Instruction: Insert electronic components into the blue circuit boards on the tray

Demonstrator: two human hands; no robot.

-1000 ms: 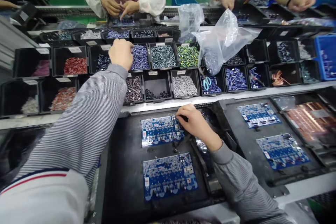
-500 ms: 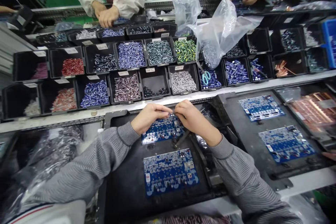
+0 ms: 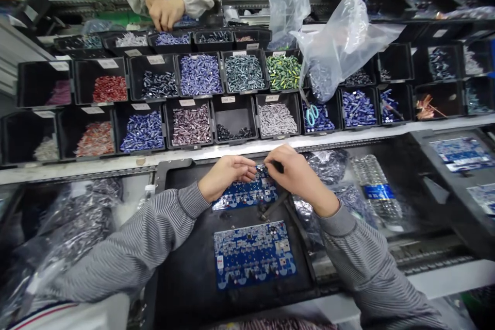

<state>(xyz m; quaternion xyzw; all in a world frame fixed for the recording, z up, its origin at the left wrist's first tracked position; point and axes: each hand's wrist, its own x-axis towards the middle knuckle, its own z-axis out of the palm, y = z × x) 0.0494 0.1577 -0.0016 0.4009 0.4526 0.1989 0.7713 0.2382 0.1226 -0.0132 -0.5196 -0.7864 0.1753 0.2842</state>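
Observation:
My left hand [image 3: 229, 177] is over the left part of the upper blue circuit board [image 3: 240, 197], its fingers together and curled toward the thumb. Anything between those fingers is too small to make out. At the board's top right edge, my right hand [image 3: 293, 174] pinches with thumb and forefinger, and the fingertips hide what is in them. A second blue circuit board [image 3: 253, 255] lies flat below, on the same black tray [image 3: 185, 268]. Both hands partly cover the upper board.
Black bins of small components, such as a purple bin [image 3: 192, 125] and a white bin [image 3: 277, 118], stand in rows behind the tray. Light blue scissors [image 3: 311, 114] rest in one bin. A clear plastic bag [image 3: 334, 54] rises above them. A bottle [image 3: 379, 192] lies right; co-workers' hands [image 3: 167, 12] show opposite.
My left hand has come from the bins down to the upper board, beside my right hand. The right-hand tray with boards has shifted away rightward, exposing the bottle and plastic bags.

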